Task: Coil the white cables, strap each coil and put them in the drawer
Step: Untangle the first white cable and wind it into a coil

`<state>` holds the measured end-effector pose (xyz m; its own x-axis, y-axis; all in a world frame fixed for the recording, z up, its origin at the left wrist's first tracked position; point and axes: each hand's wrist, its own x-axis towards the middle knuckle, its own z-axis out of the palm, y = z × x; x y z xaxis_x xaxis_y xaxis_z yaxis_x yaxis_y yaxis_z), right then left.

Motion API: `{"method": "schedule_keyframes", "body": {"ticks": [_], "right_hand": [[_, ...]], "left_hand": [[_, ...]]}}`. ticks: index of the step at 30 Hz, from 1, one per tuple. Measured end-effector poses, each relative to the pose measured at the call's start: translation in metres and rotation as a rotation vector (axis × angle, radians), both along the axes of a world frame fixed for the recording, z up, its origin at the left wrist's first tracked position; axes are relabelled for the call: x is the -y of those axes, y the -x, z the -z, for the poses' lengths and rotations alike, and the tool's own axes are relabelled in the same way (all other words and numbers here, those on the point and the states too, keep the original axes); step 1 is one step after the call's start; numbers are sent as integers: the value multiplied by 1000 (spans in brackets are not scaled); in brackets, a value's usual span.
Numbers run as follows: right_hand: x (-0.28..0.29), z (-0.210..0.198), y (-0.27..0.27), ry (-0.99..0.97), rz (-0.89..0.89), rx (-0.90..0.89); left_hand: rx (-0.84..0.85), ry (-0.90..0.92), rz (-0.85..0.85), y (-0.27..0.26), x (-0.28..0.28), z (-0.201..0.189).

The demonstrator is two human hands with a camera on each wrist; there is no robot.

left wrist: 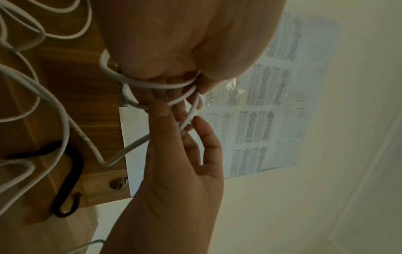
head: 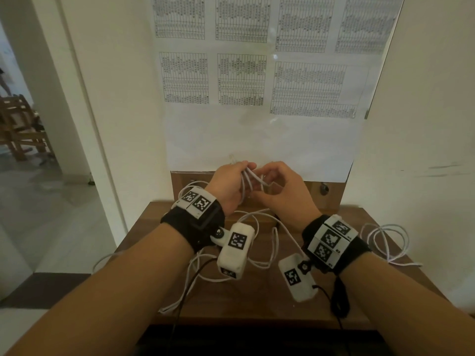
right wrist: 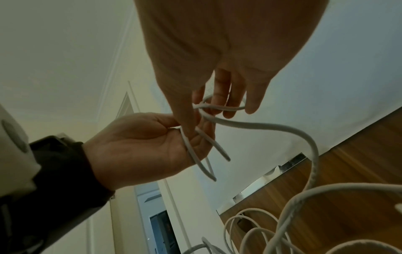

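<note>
A white cable (head: 250, 177) is looped in a few turns in my left hand (head: 240, 176), which grips the loops above the back of the wooden table (head: 244, 301). My right hand (head: 267, 183) pinches a strand of the same cable just right of the loops. In the left wrist view the loops (left wrist: 152, 85) wrap my left hand's fingers (left wrist: 172, 92), and my right hand (left wrist: 174, 154) holds the strand. The right wrist view shows my right hand's fingers (right wrist: 219, 96) hooked round the cable (right wrist: 261, 128), which trails down to the table. Its loose length (head: 276, 240) lies under my wrists.
A second white cable (head: 385, 242) lies in loose loops at the table's right edge. A black strap (left wrist: 69, 171) lies on the wood. Printed sheets (head: 241, 78) hang on the wall right behind the table. A doorway with a wooden chair (head: 20, 124) is far left.
</note>
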<state>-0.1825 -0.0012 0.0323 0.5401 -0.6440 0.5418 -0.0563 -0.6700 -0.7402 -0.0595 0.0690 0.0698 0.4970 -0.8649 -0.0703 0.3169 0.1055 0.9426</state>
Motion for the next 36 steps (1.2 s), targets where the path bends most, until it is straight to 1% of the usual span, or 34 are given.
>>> {"method": "schedule_keyframes", "body": {"ticks": [1, 3, 5, 6, 7, 9, 11, 13, 15, 16, 18, 19, 22, 23, 24, 27, 29, 32, 34, 36], "right_hand": [[0, 0, 1, 5, -20, 18], [2, 0, 1, -56, -8, 153], [10, -1, 2, -117, 114, 271], [13, -1, 2, -147, 168, 277], [15, -3, 2, -208, 180, 253], [13, -6, 1, -410, 109, 146], [10, -6, -2, -636, -48, 53], [8, -4, -3, -770, -210, 33], [7, -4, -2, -810, -296, 67], [7, -5, -1, -817, -314, 115], [7, -8, 0, -819, -312, 241], [8, -10, 0, -800, -288, 274], [9, -14, -1, -669, -155, 219], [9, -15, -2, -657, -144, 207], [7, -16, -2, -679, -168, 209], [4, -21, 0, -853, -361, 276], [4, -23, 1, -922, -431, 299], [5, -24, 1, -948, -452, 299], [4, -25, -1, -943, -446, 292], [4, -24, -4, -914, -379, 279]], "left_hand": [[-21, -4, 1, -2, 0, 0], [-106, 9, -3, -6, 2, 1], [-200, 41, -1, -10, 2, 1], [-234, 59, 9, -12, 2, 1], [-262, 78, 26, -12, 2, 1], [-316, 118, 87, -11, 1, 2], [-377, 153, 179, -8, 1, 3], [-408, 173, 264, -7, 2, 4], [-384, 186, 316, -8, 3, 5], [-360, 186, 330, -9, 3, 6], [-288, 165, 323, -11, 1, 7], [-254, 151, 309, -12, 0, 8], [-198, 135, 281, -15, 0, 10], [-180, 137, 276, -17, 1, 11], [-163, 138, 282, -17, 1, 12], [-117, 102, 325, -17, -1, 10], [-97, 59, 323, -18, -2, 9], [-31, 7, 290, -19, 1, 11], [-20, -1, 283, -18, 2, 11], [-42, 9, 316, -15, 2, 10]]}}
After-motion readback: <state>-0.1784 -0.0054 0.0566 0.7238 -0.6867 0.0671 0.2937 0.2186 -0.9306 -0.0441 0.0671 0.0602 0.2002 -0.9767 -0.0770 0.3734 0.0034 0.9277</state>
